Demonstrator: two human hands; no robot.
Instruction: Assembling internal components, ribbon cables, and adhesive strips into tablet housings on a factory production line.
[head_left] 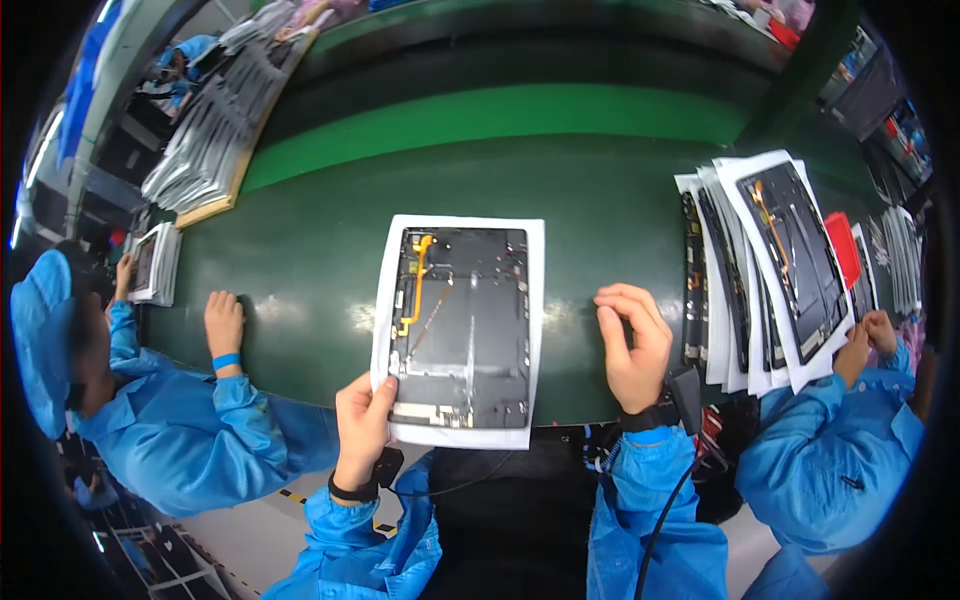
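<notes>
In my left hand [362, 425] is a black tablet back panel [490, 310] backed by a white sheet [536, 300]. My thumb presses on its lower left corner and the fingers are hidden beneath. An orange ribbon cable [412, 290] runs down the panel's left side, with small parts along both edges. To the right of the panel, apart from it, my right hand [637, 350] hovers over the green table [570, 240]. Its fingers are bent, the thumb stands apart from them, and it holds nothing.
At the right lies a stack of similar panels [795, 265] between white sheets, beside a red piece [843, 250]. Thin grey-white packets [215, 140] fill a tray at the far left. Co-workers in blue sit on both sides, their hands [224, 322] near the table.
</notes>
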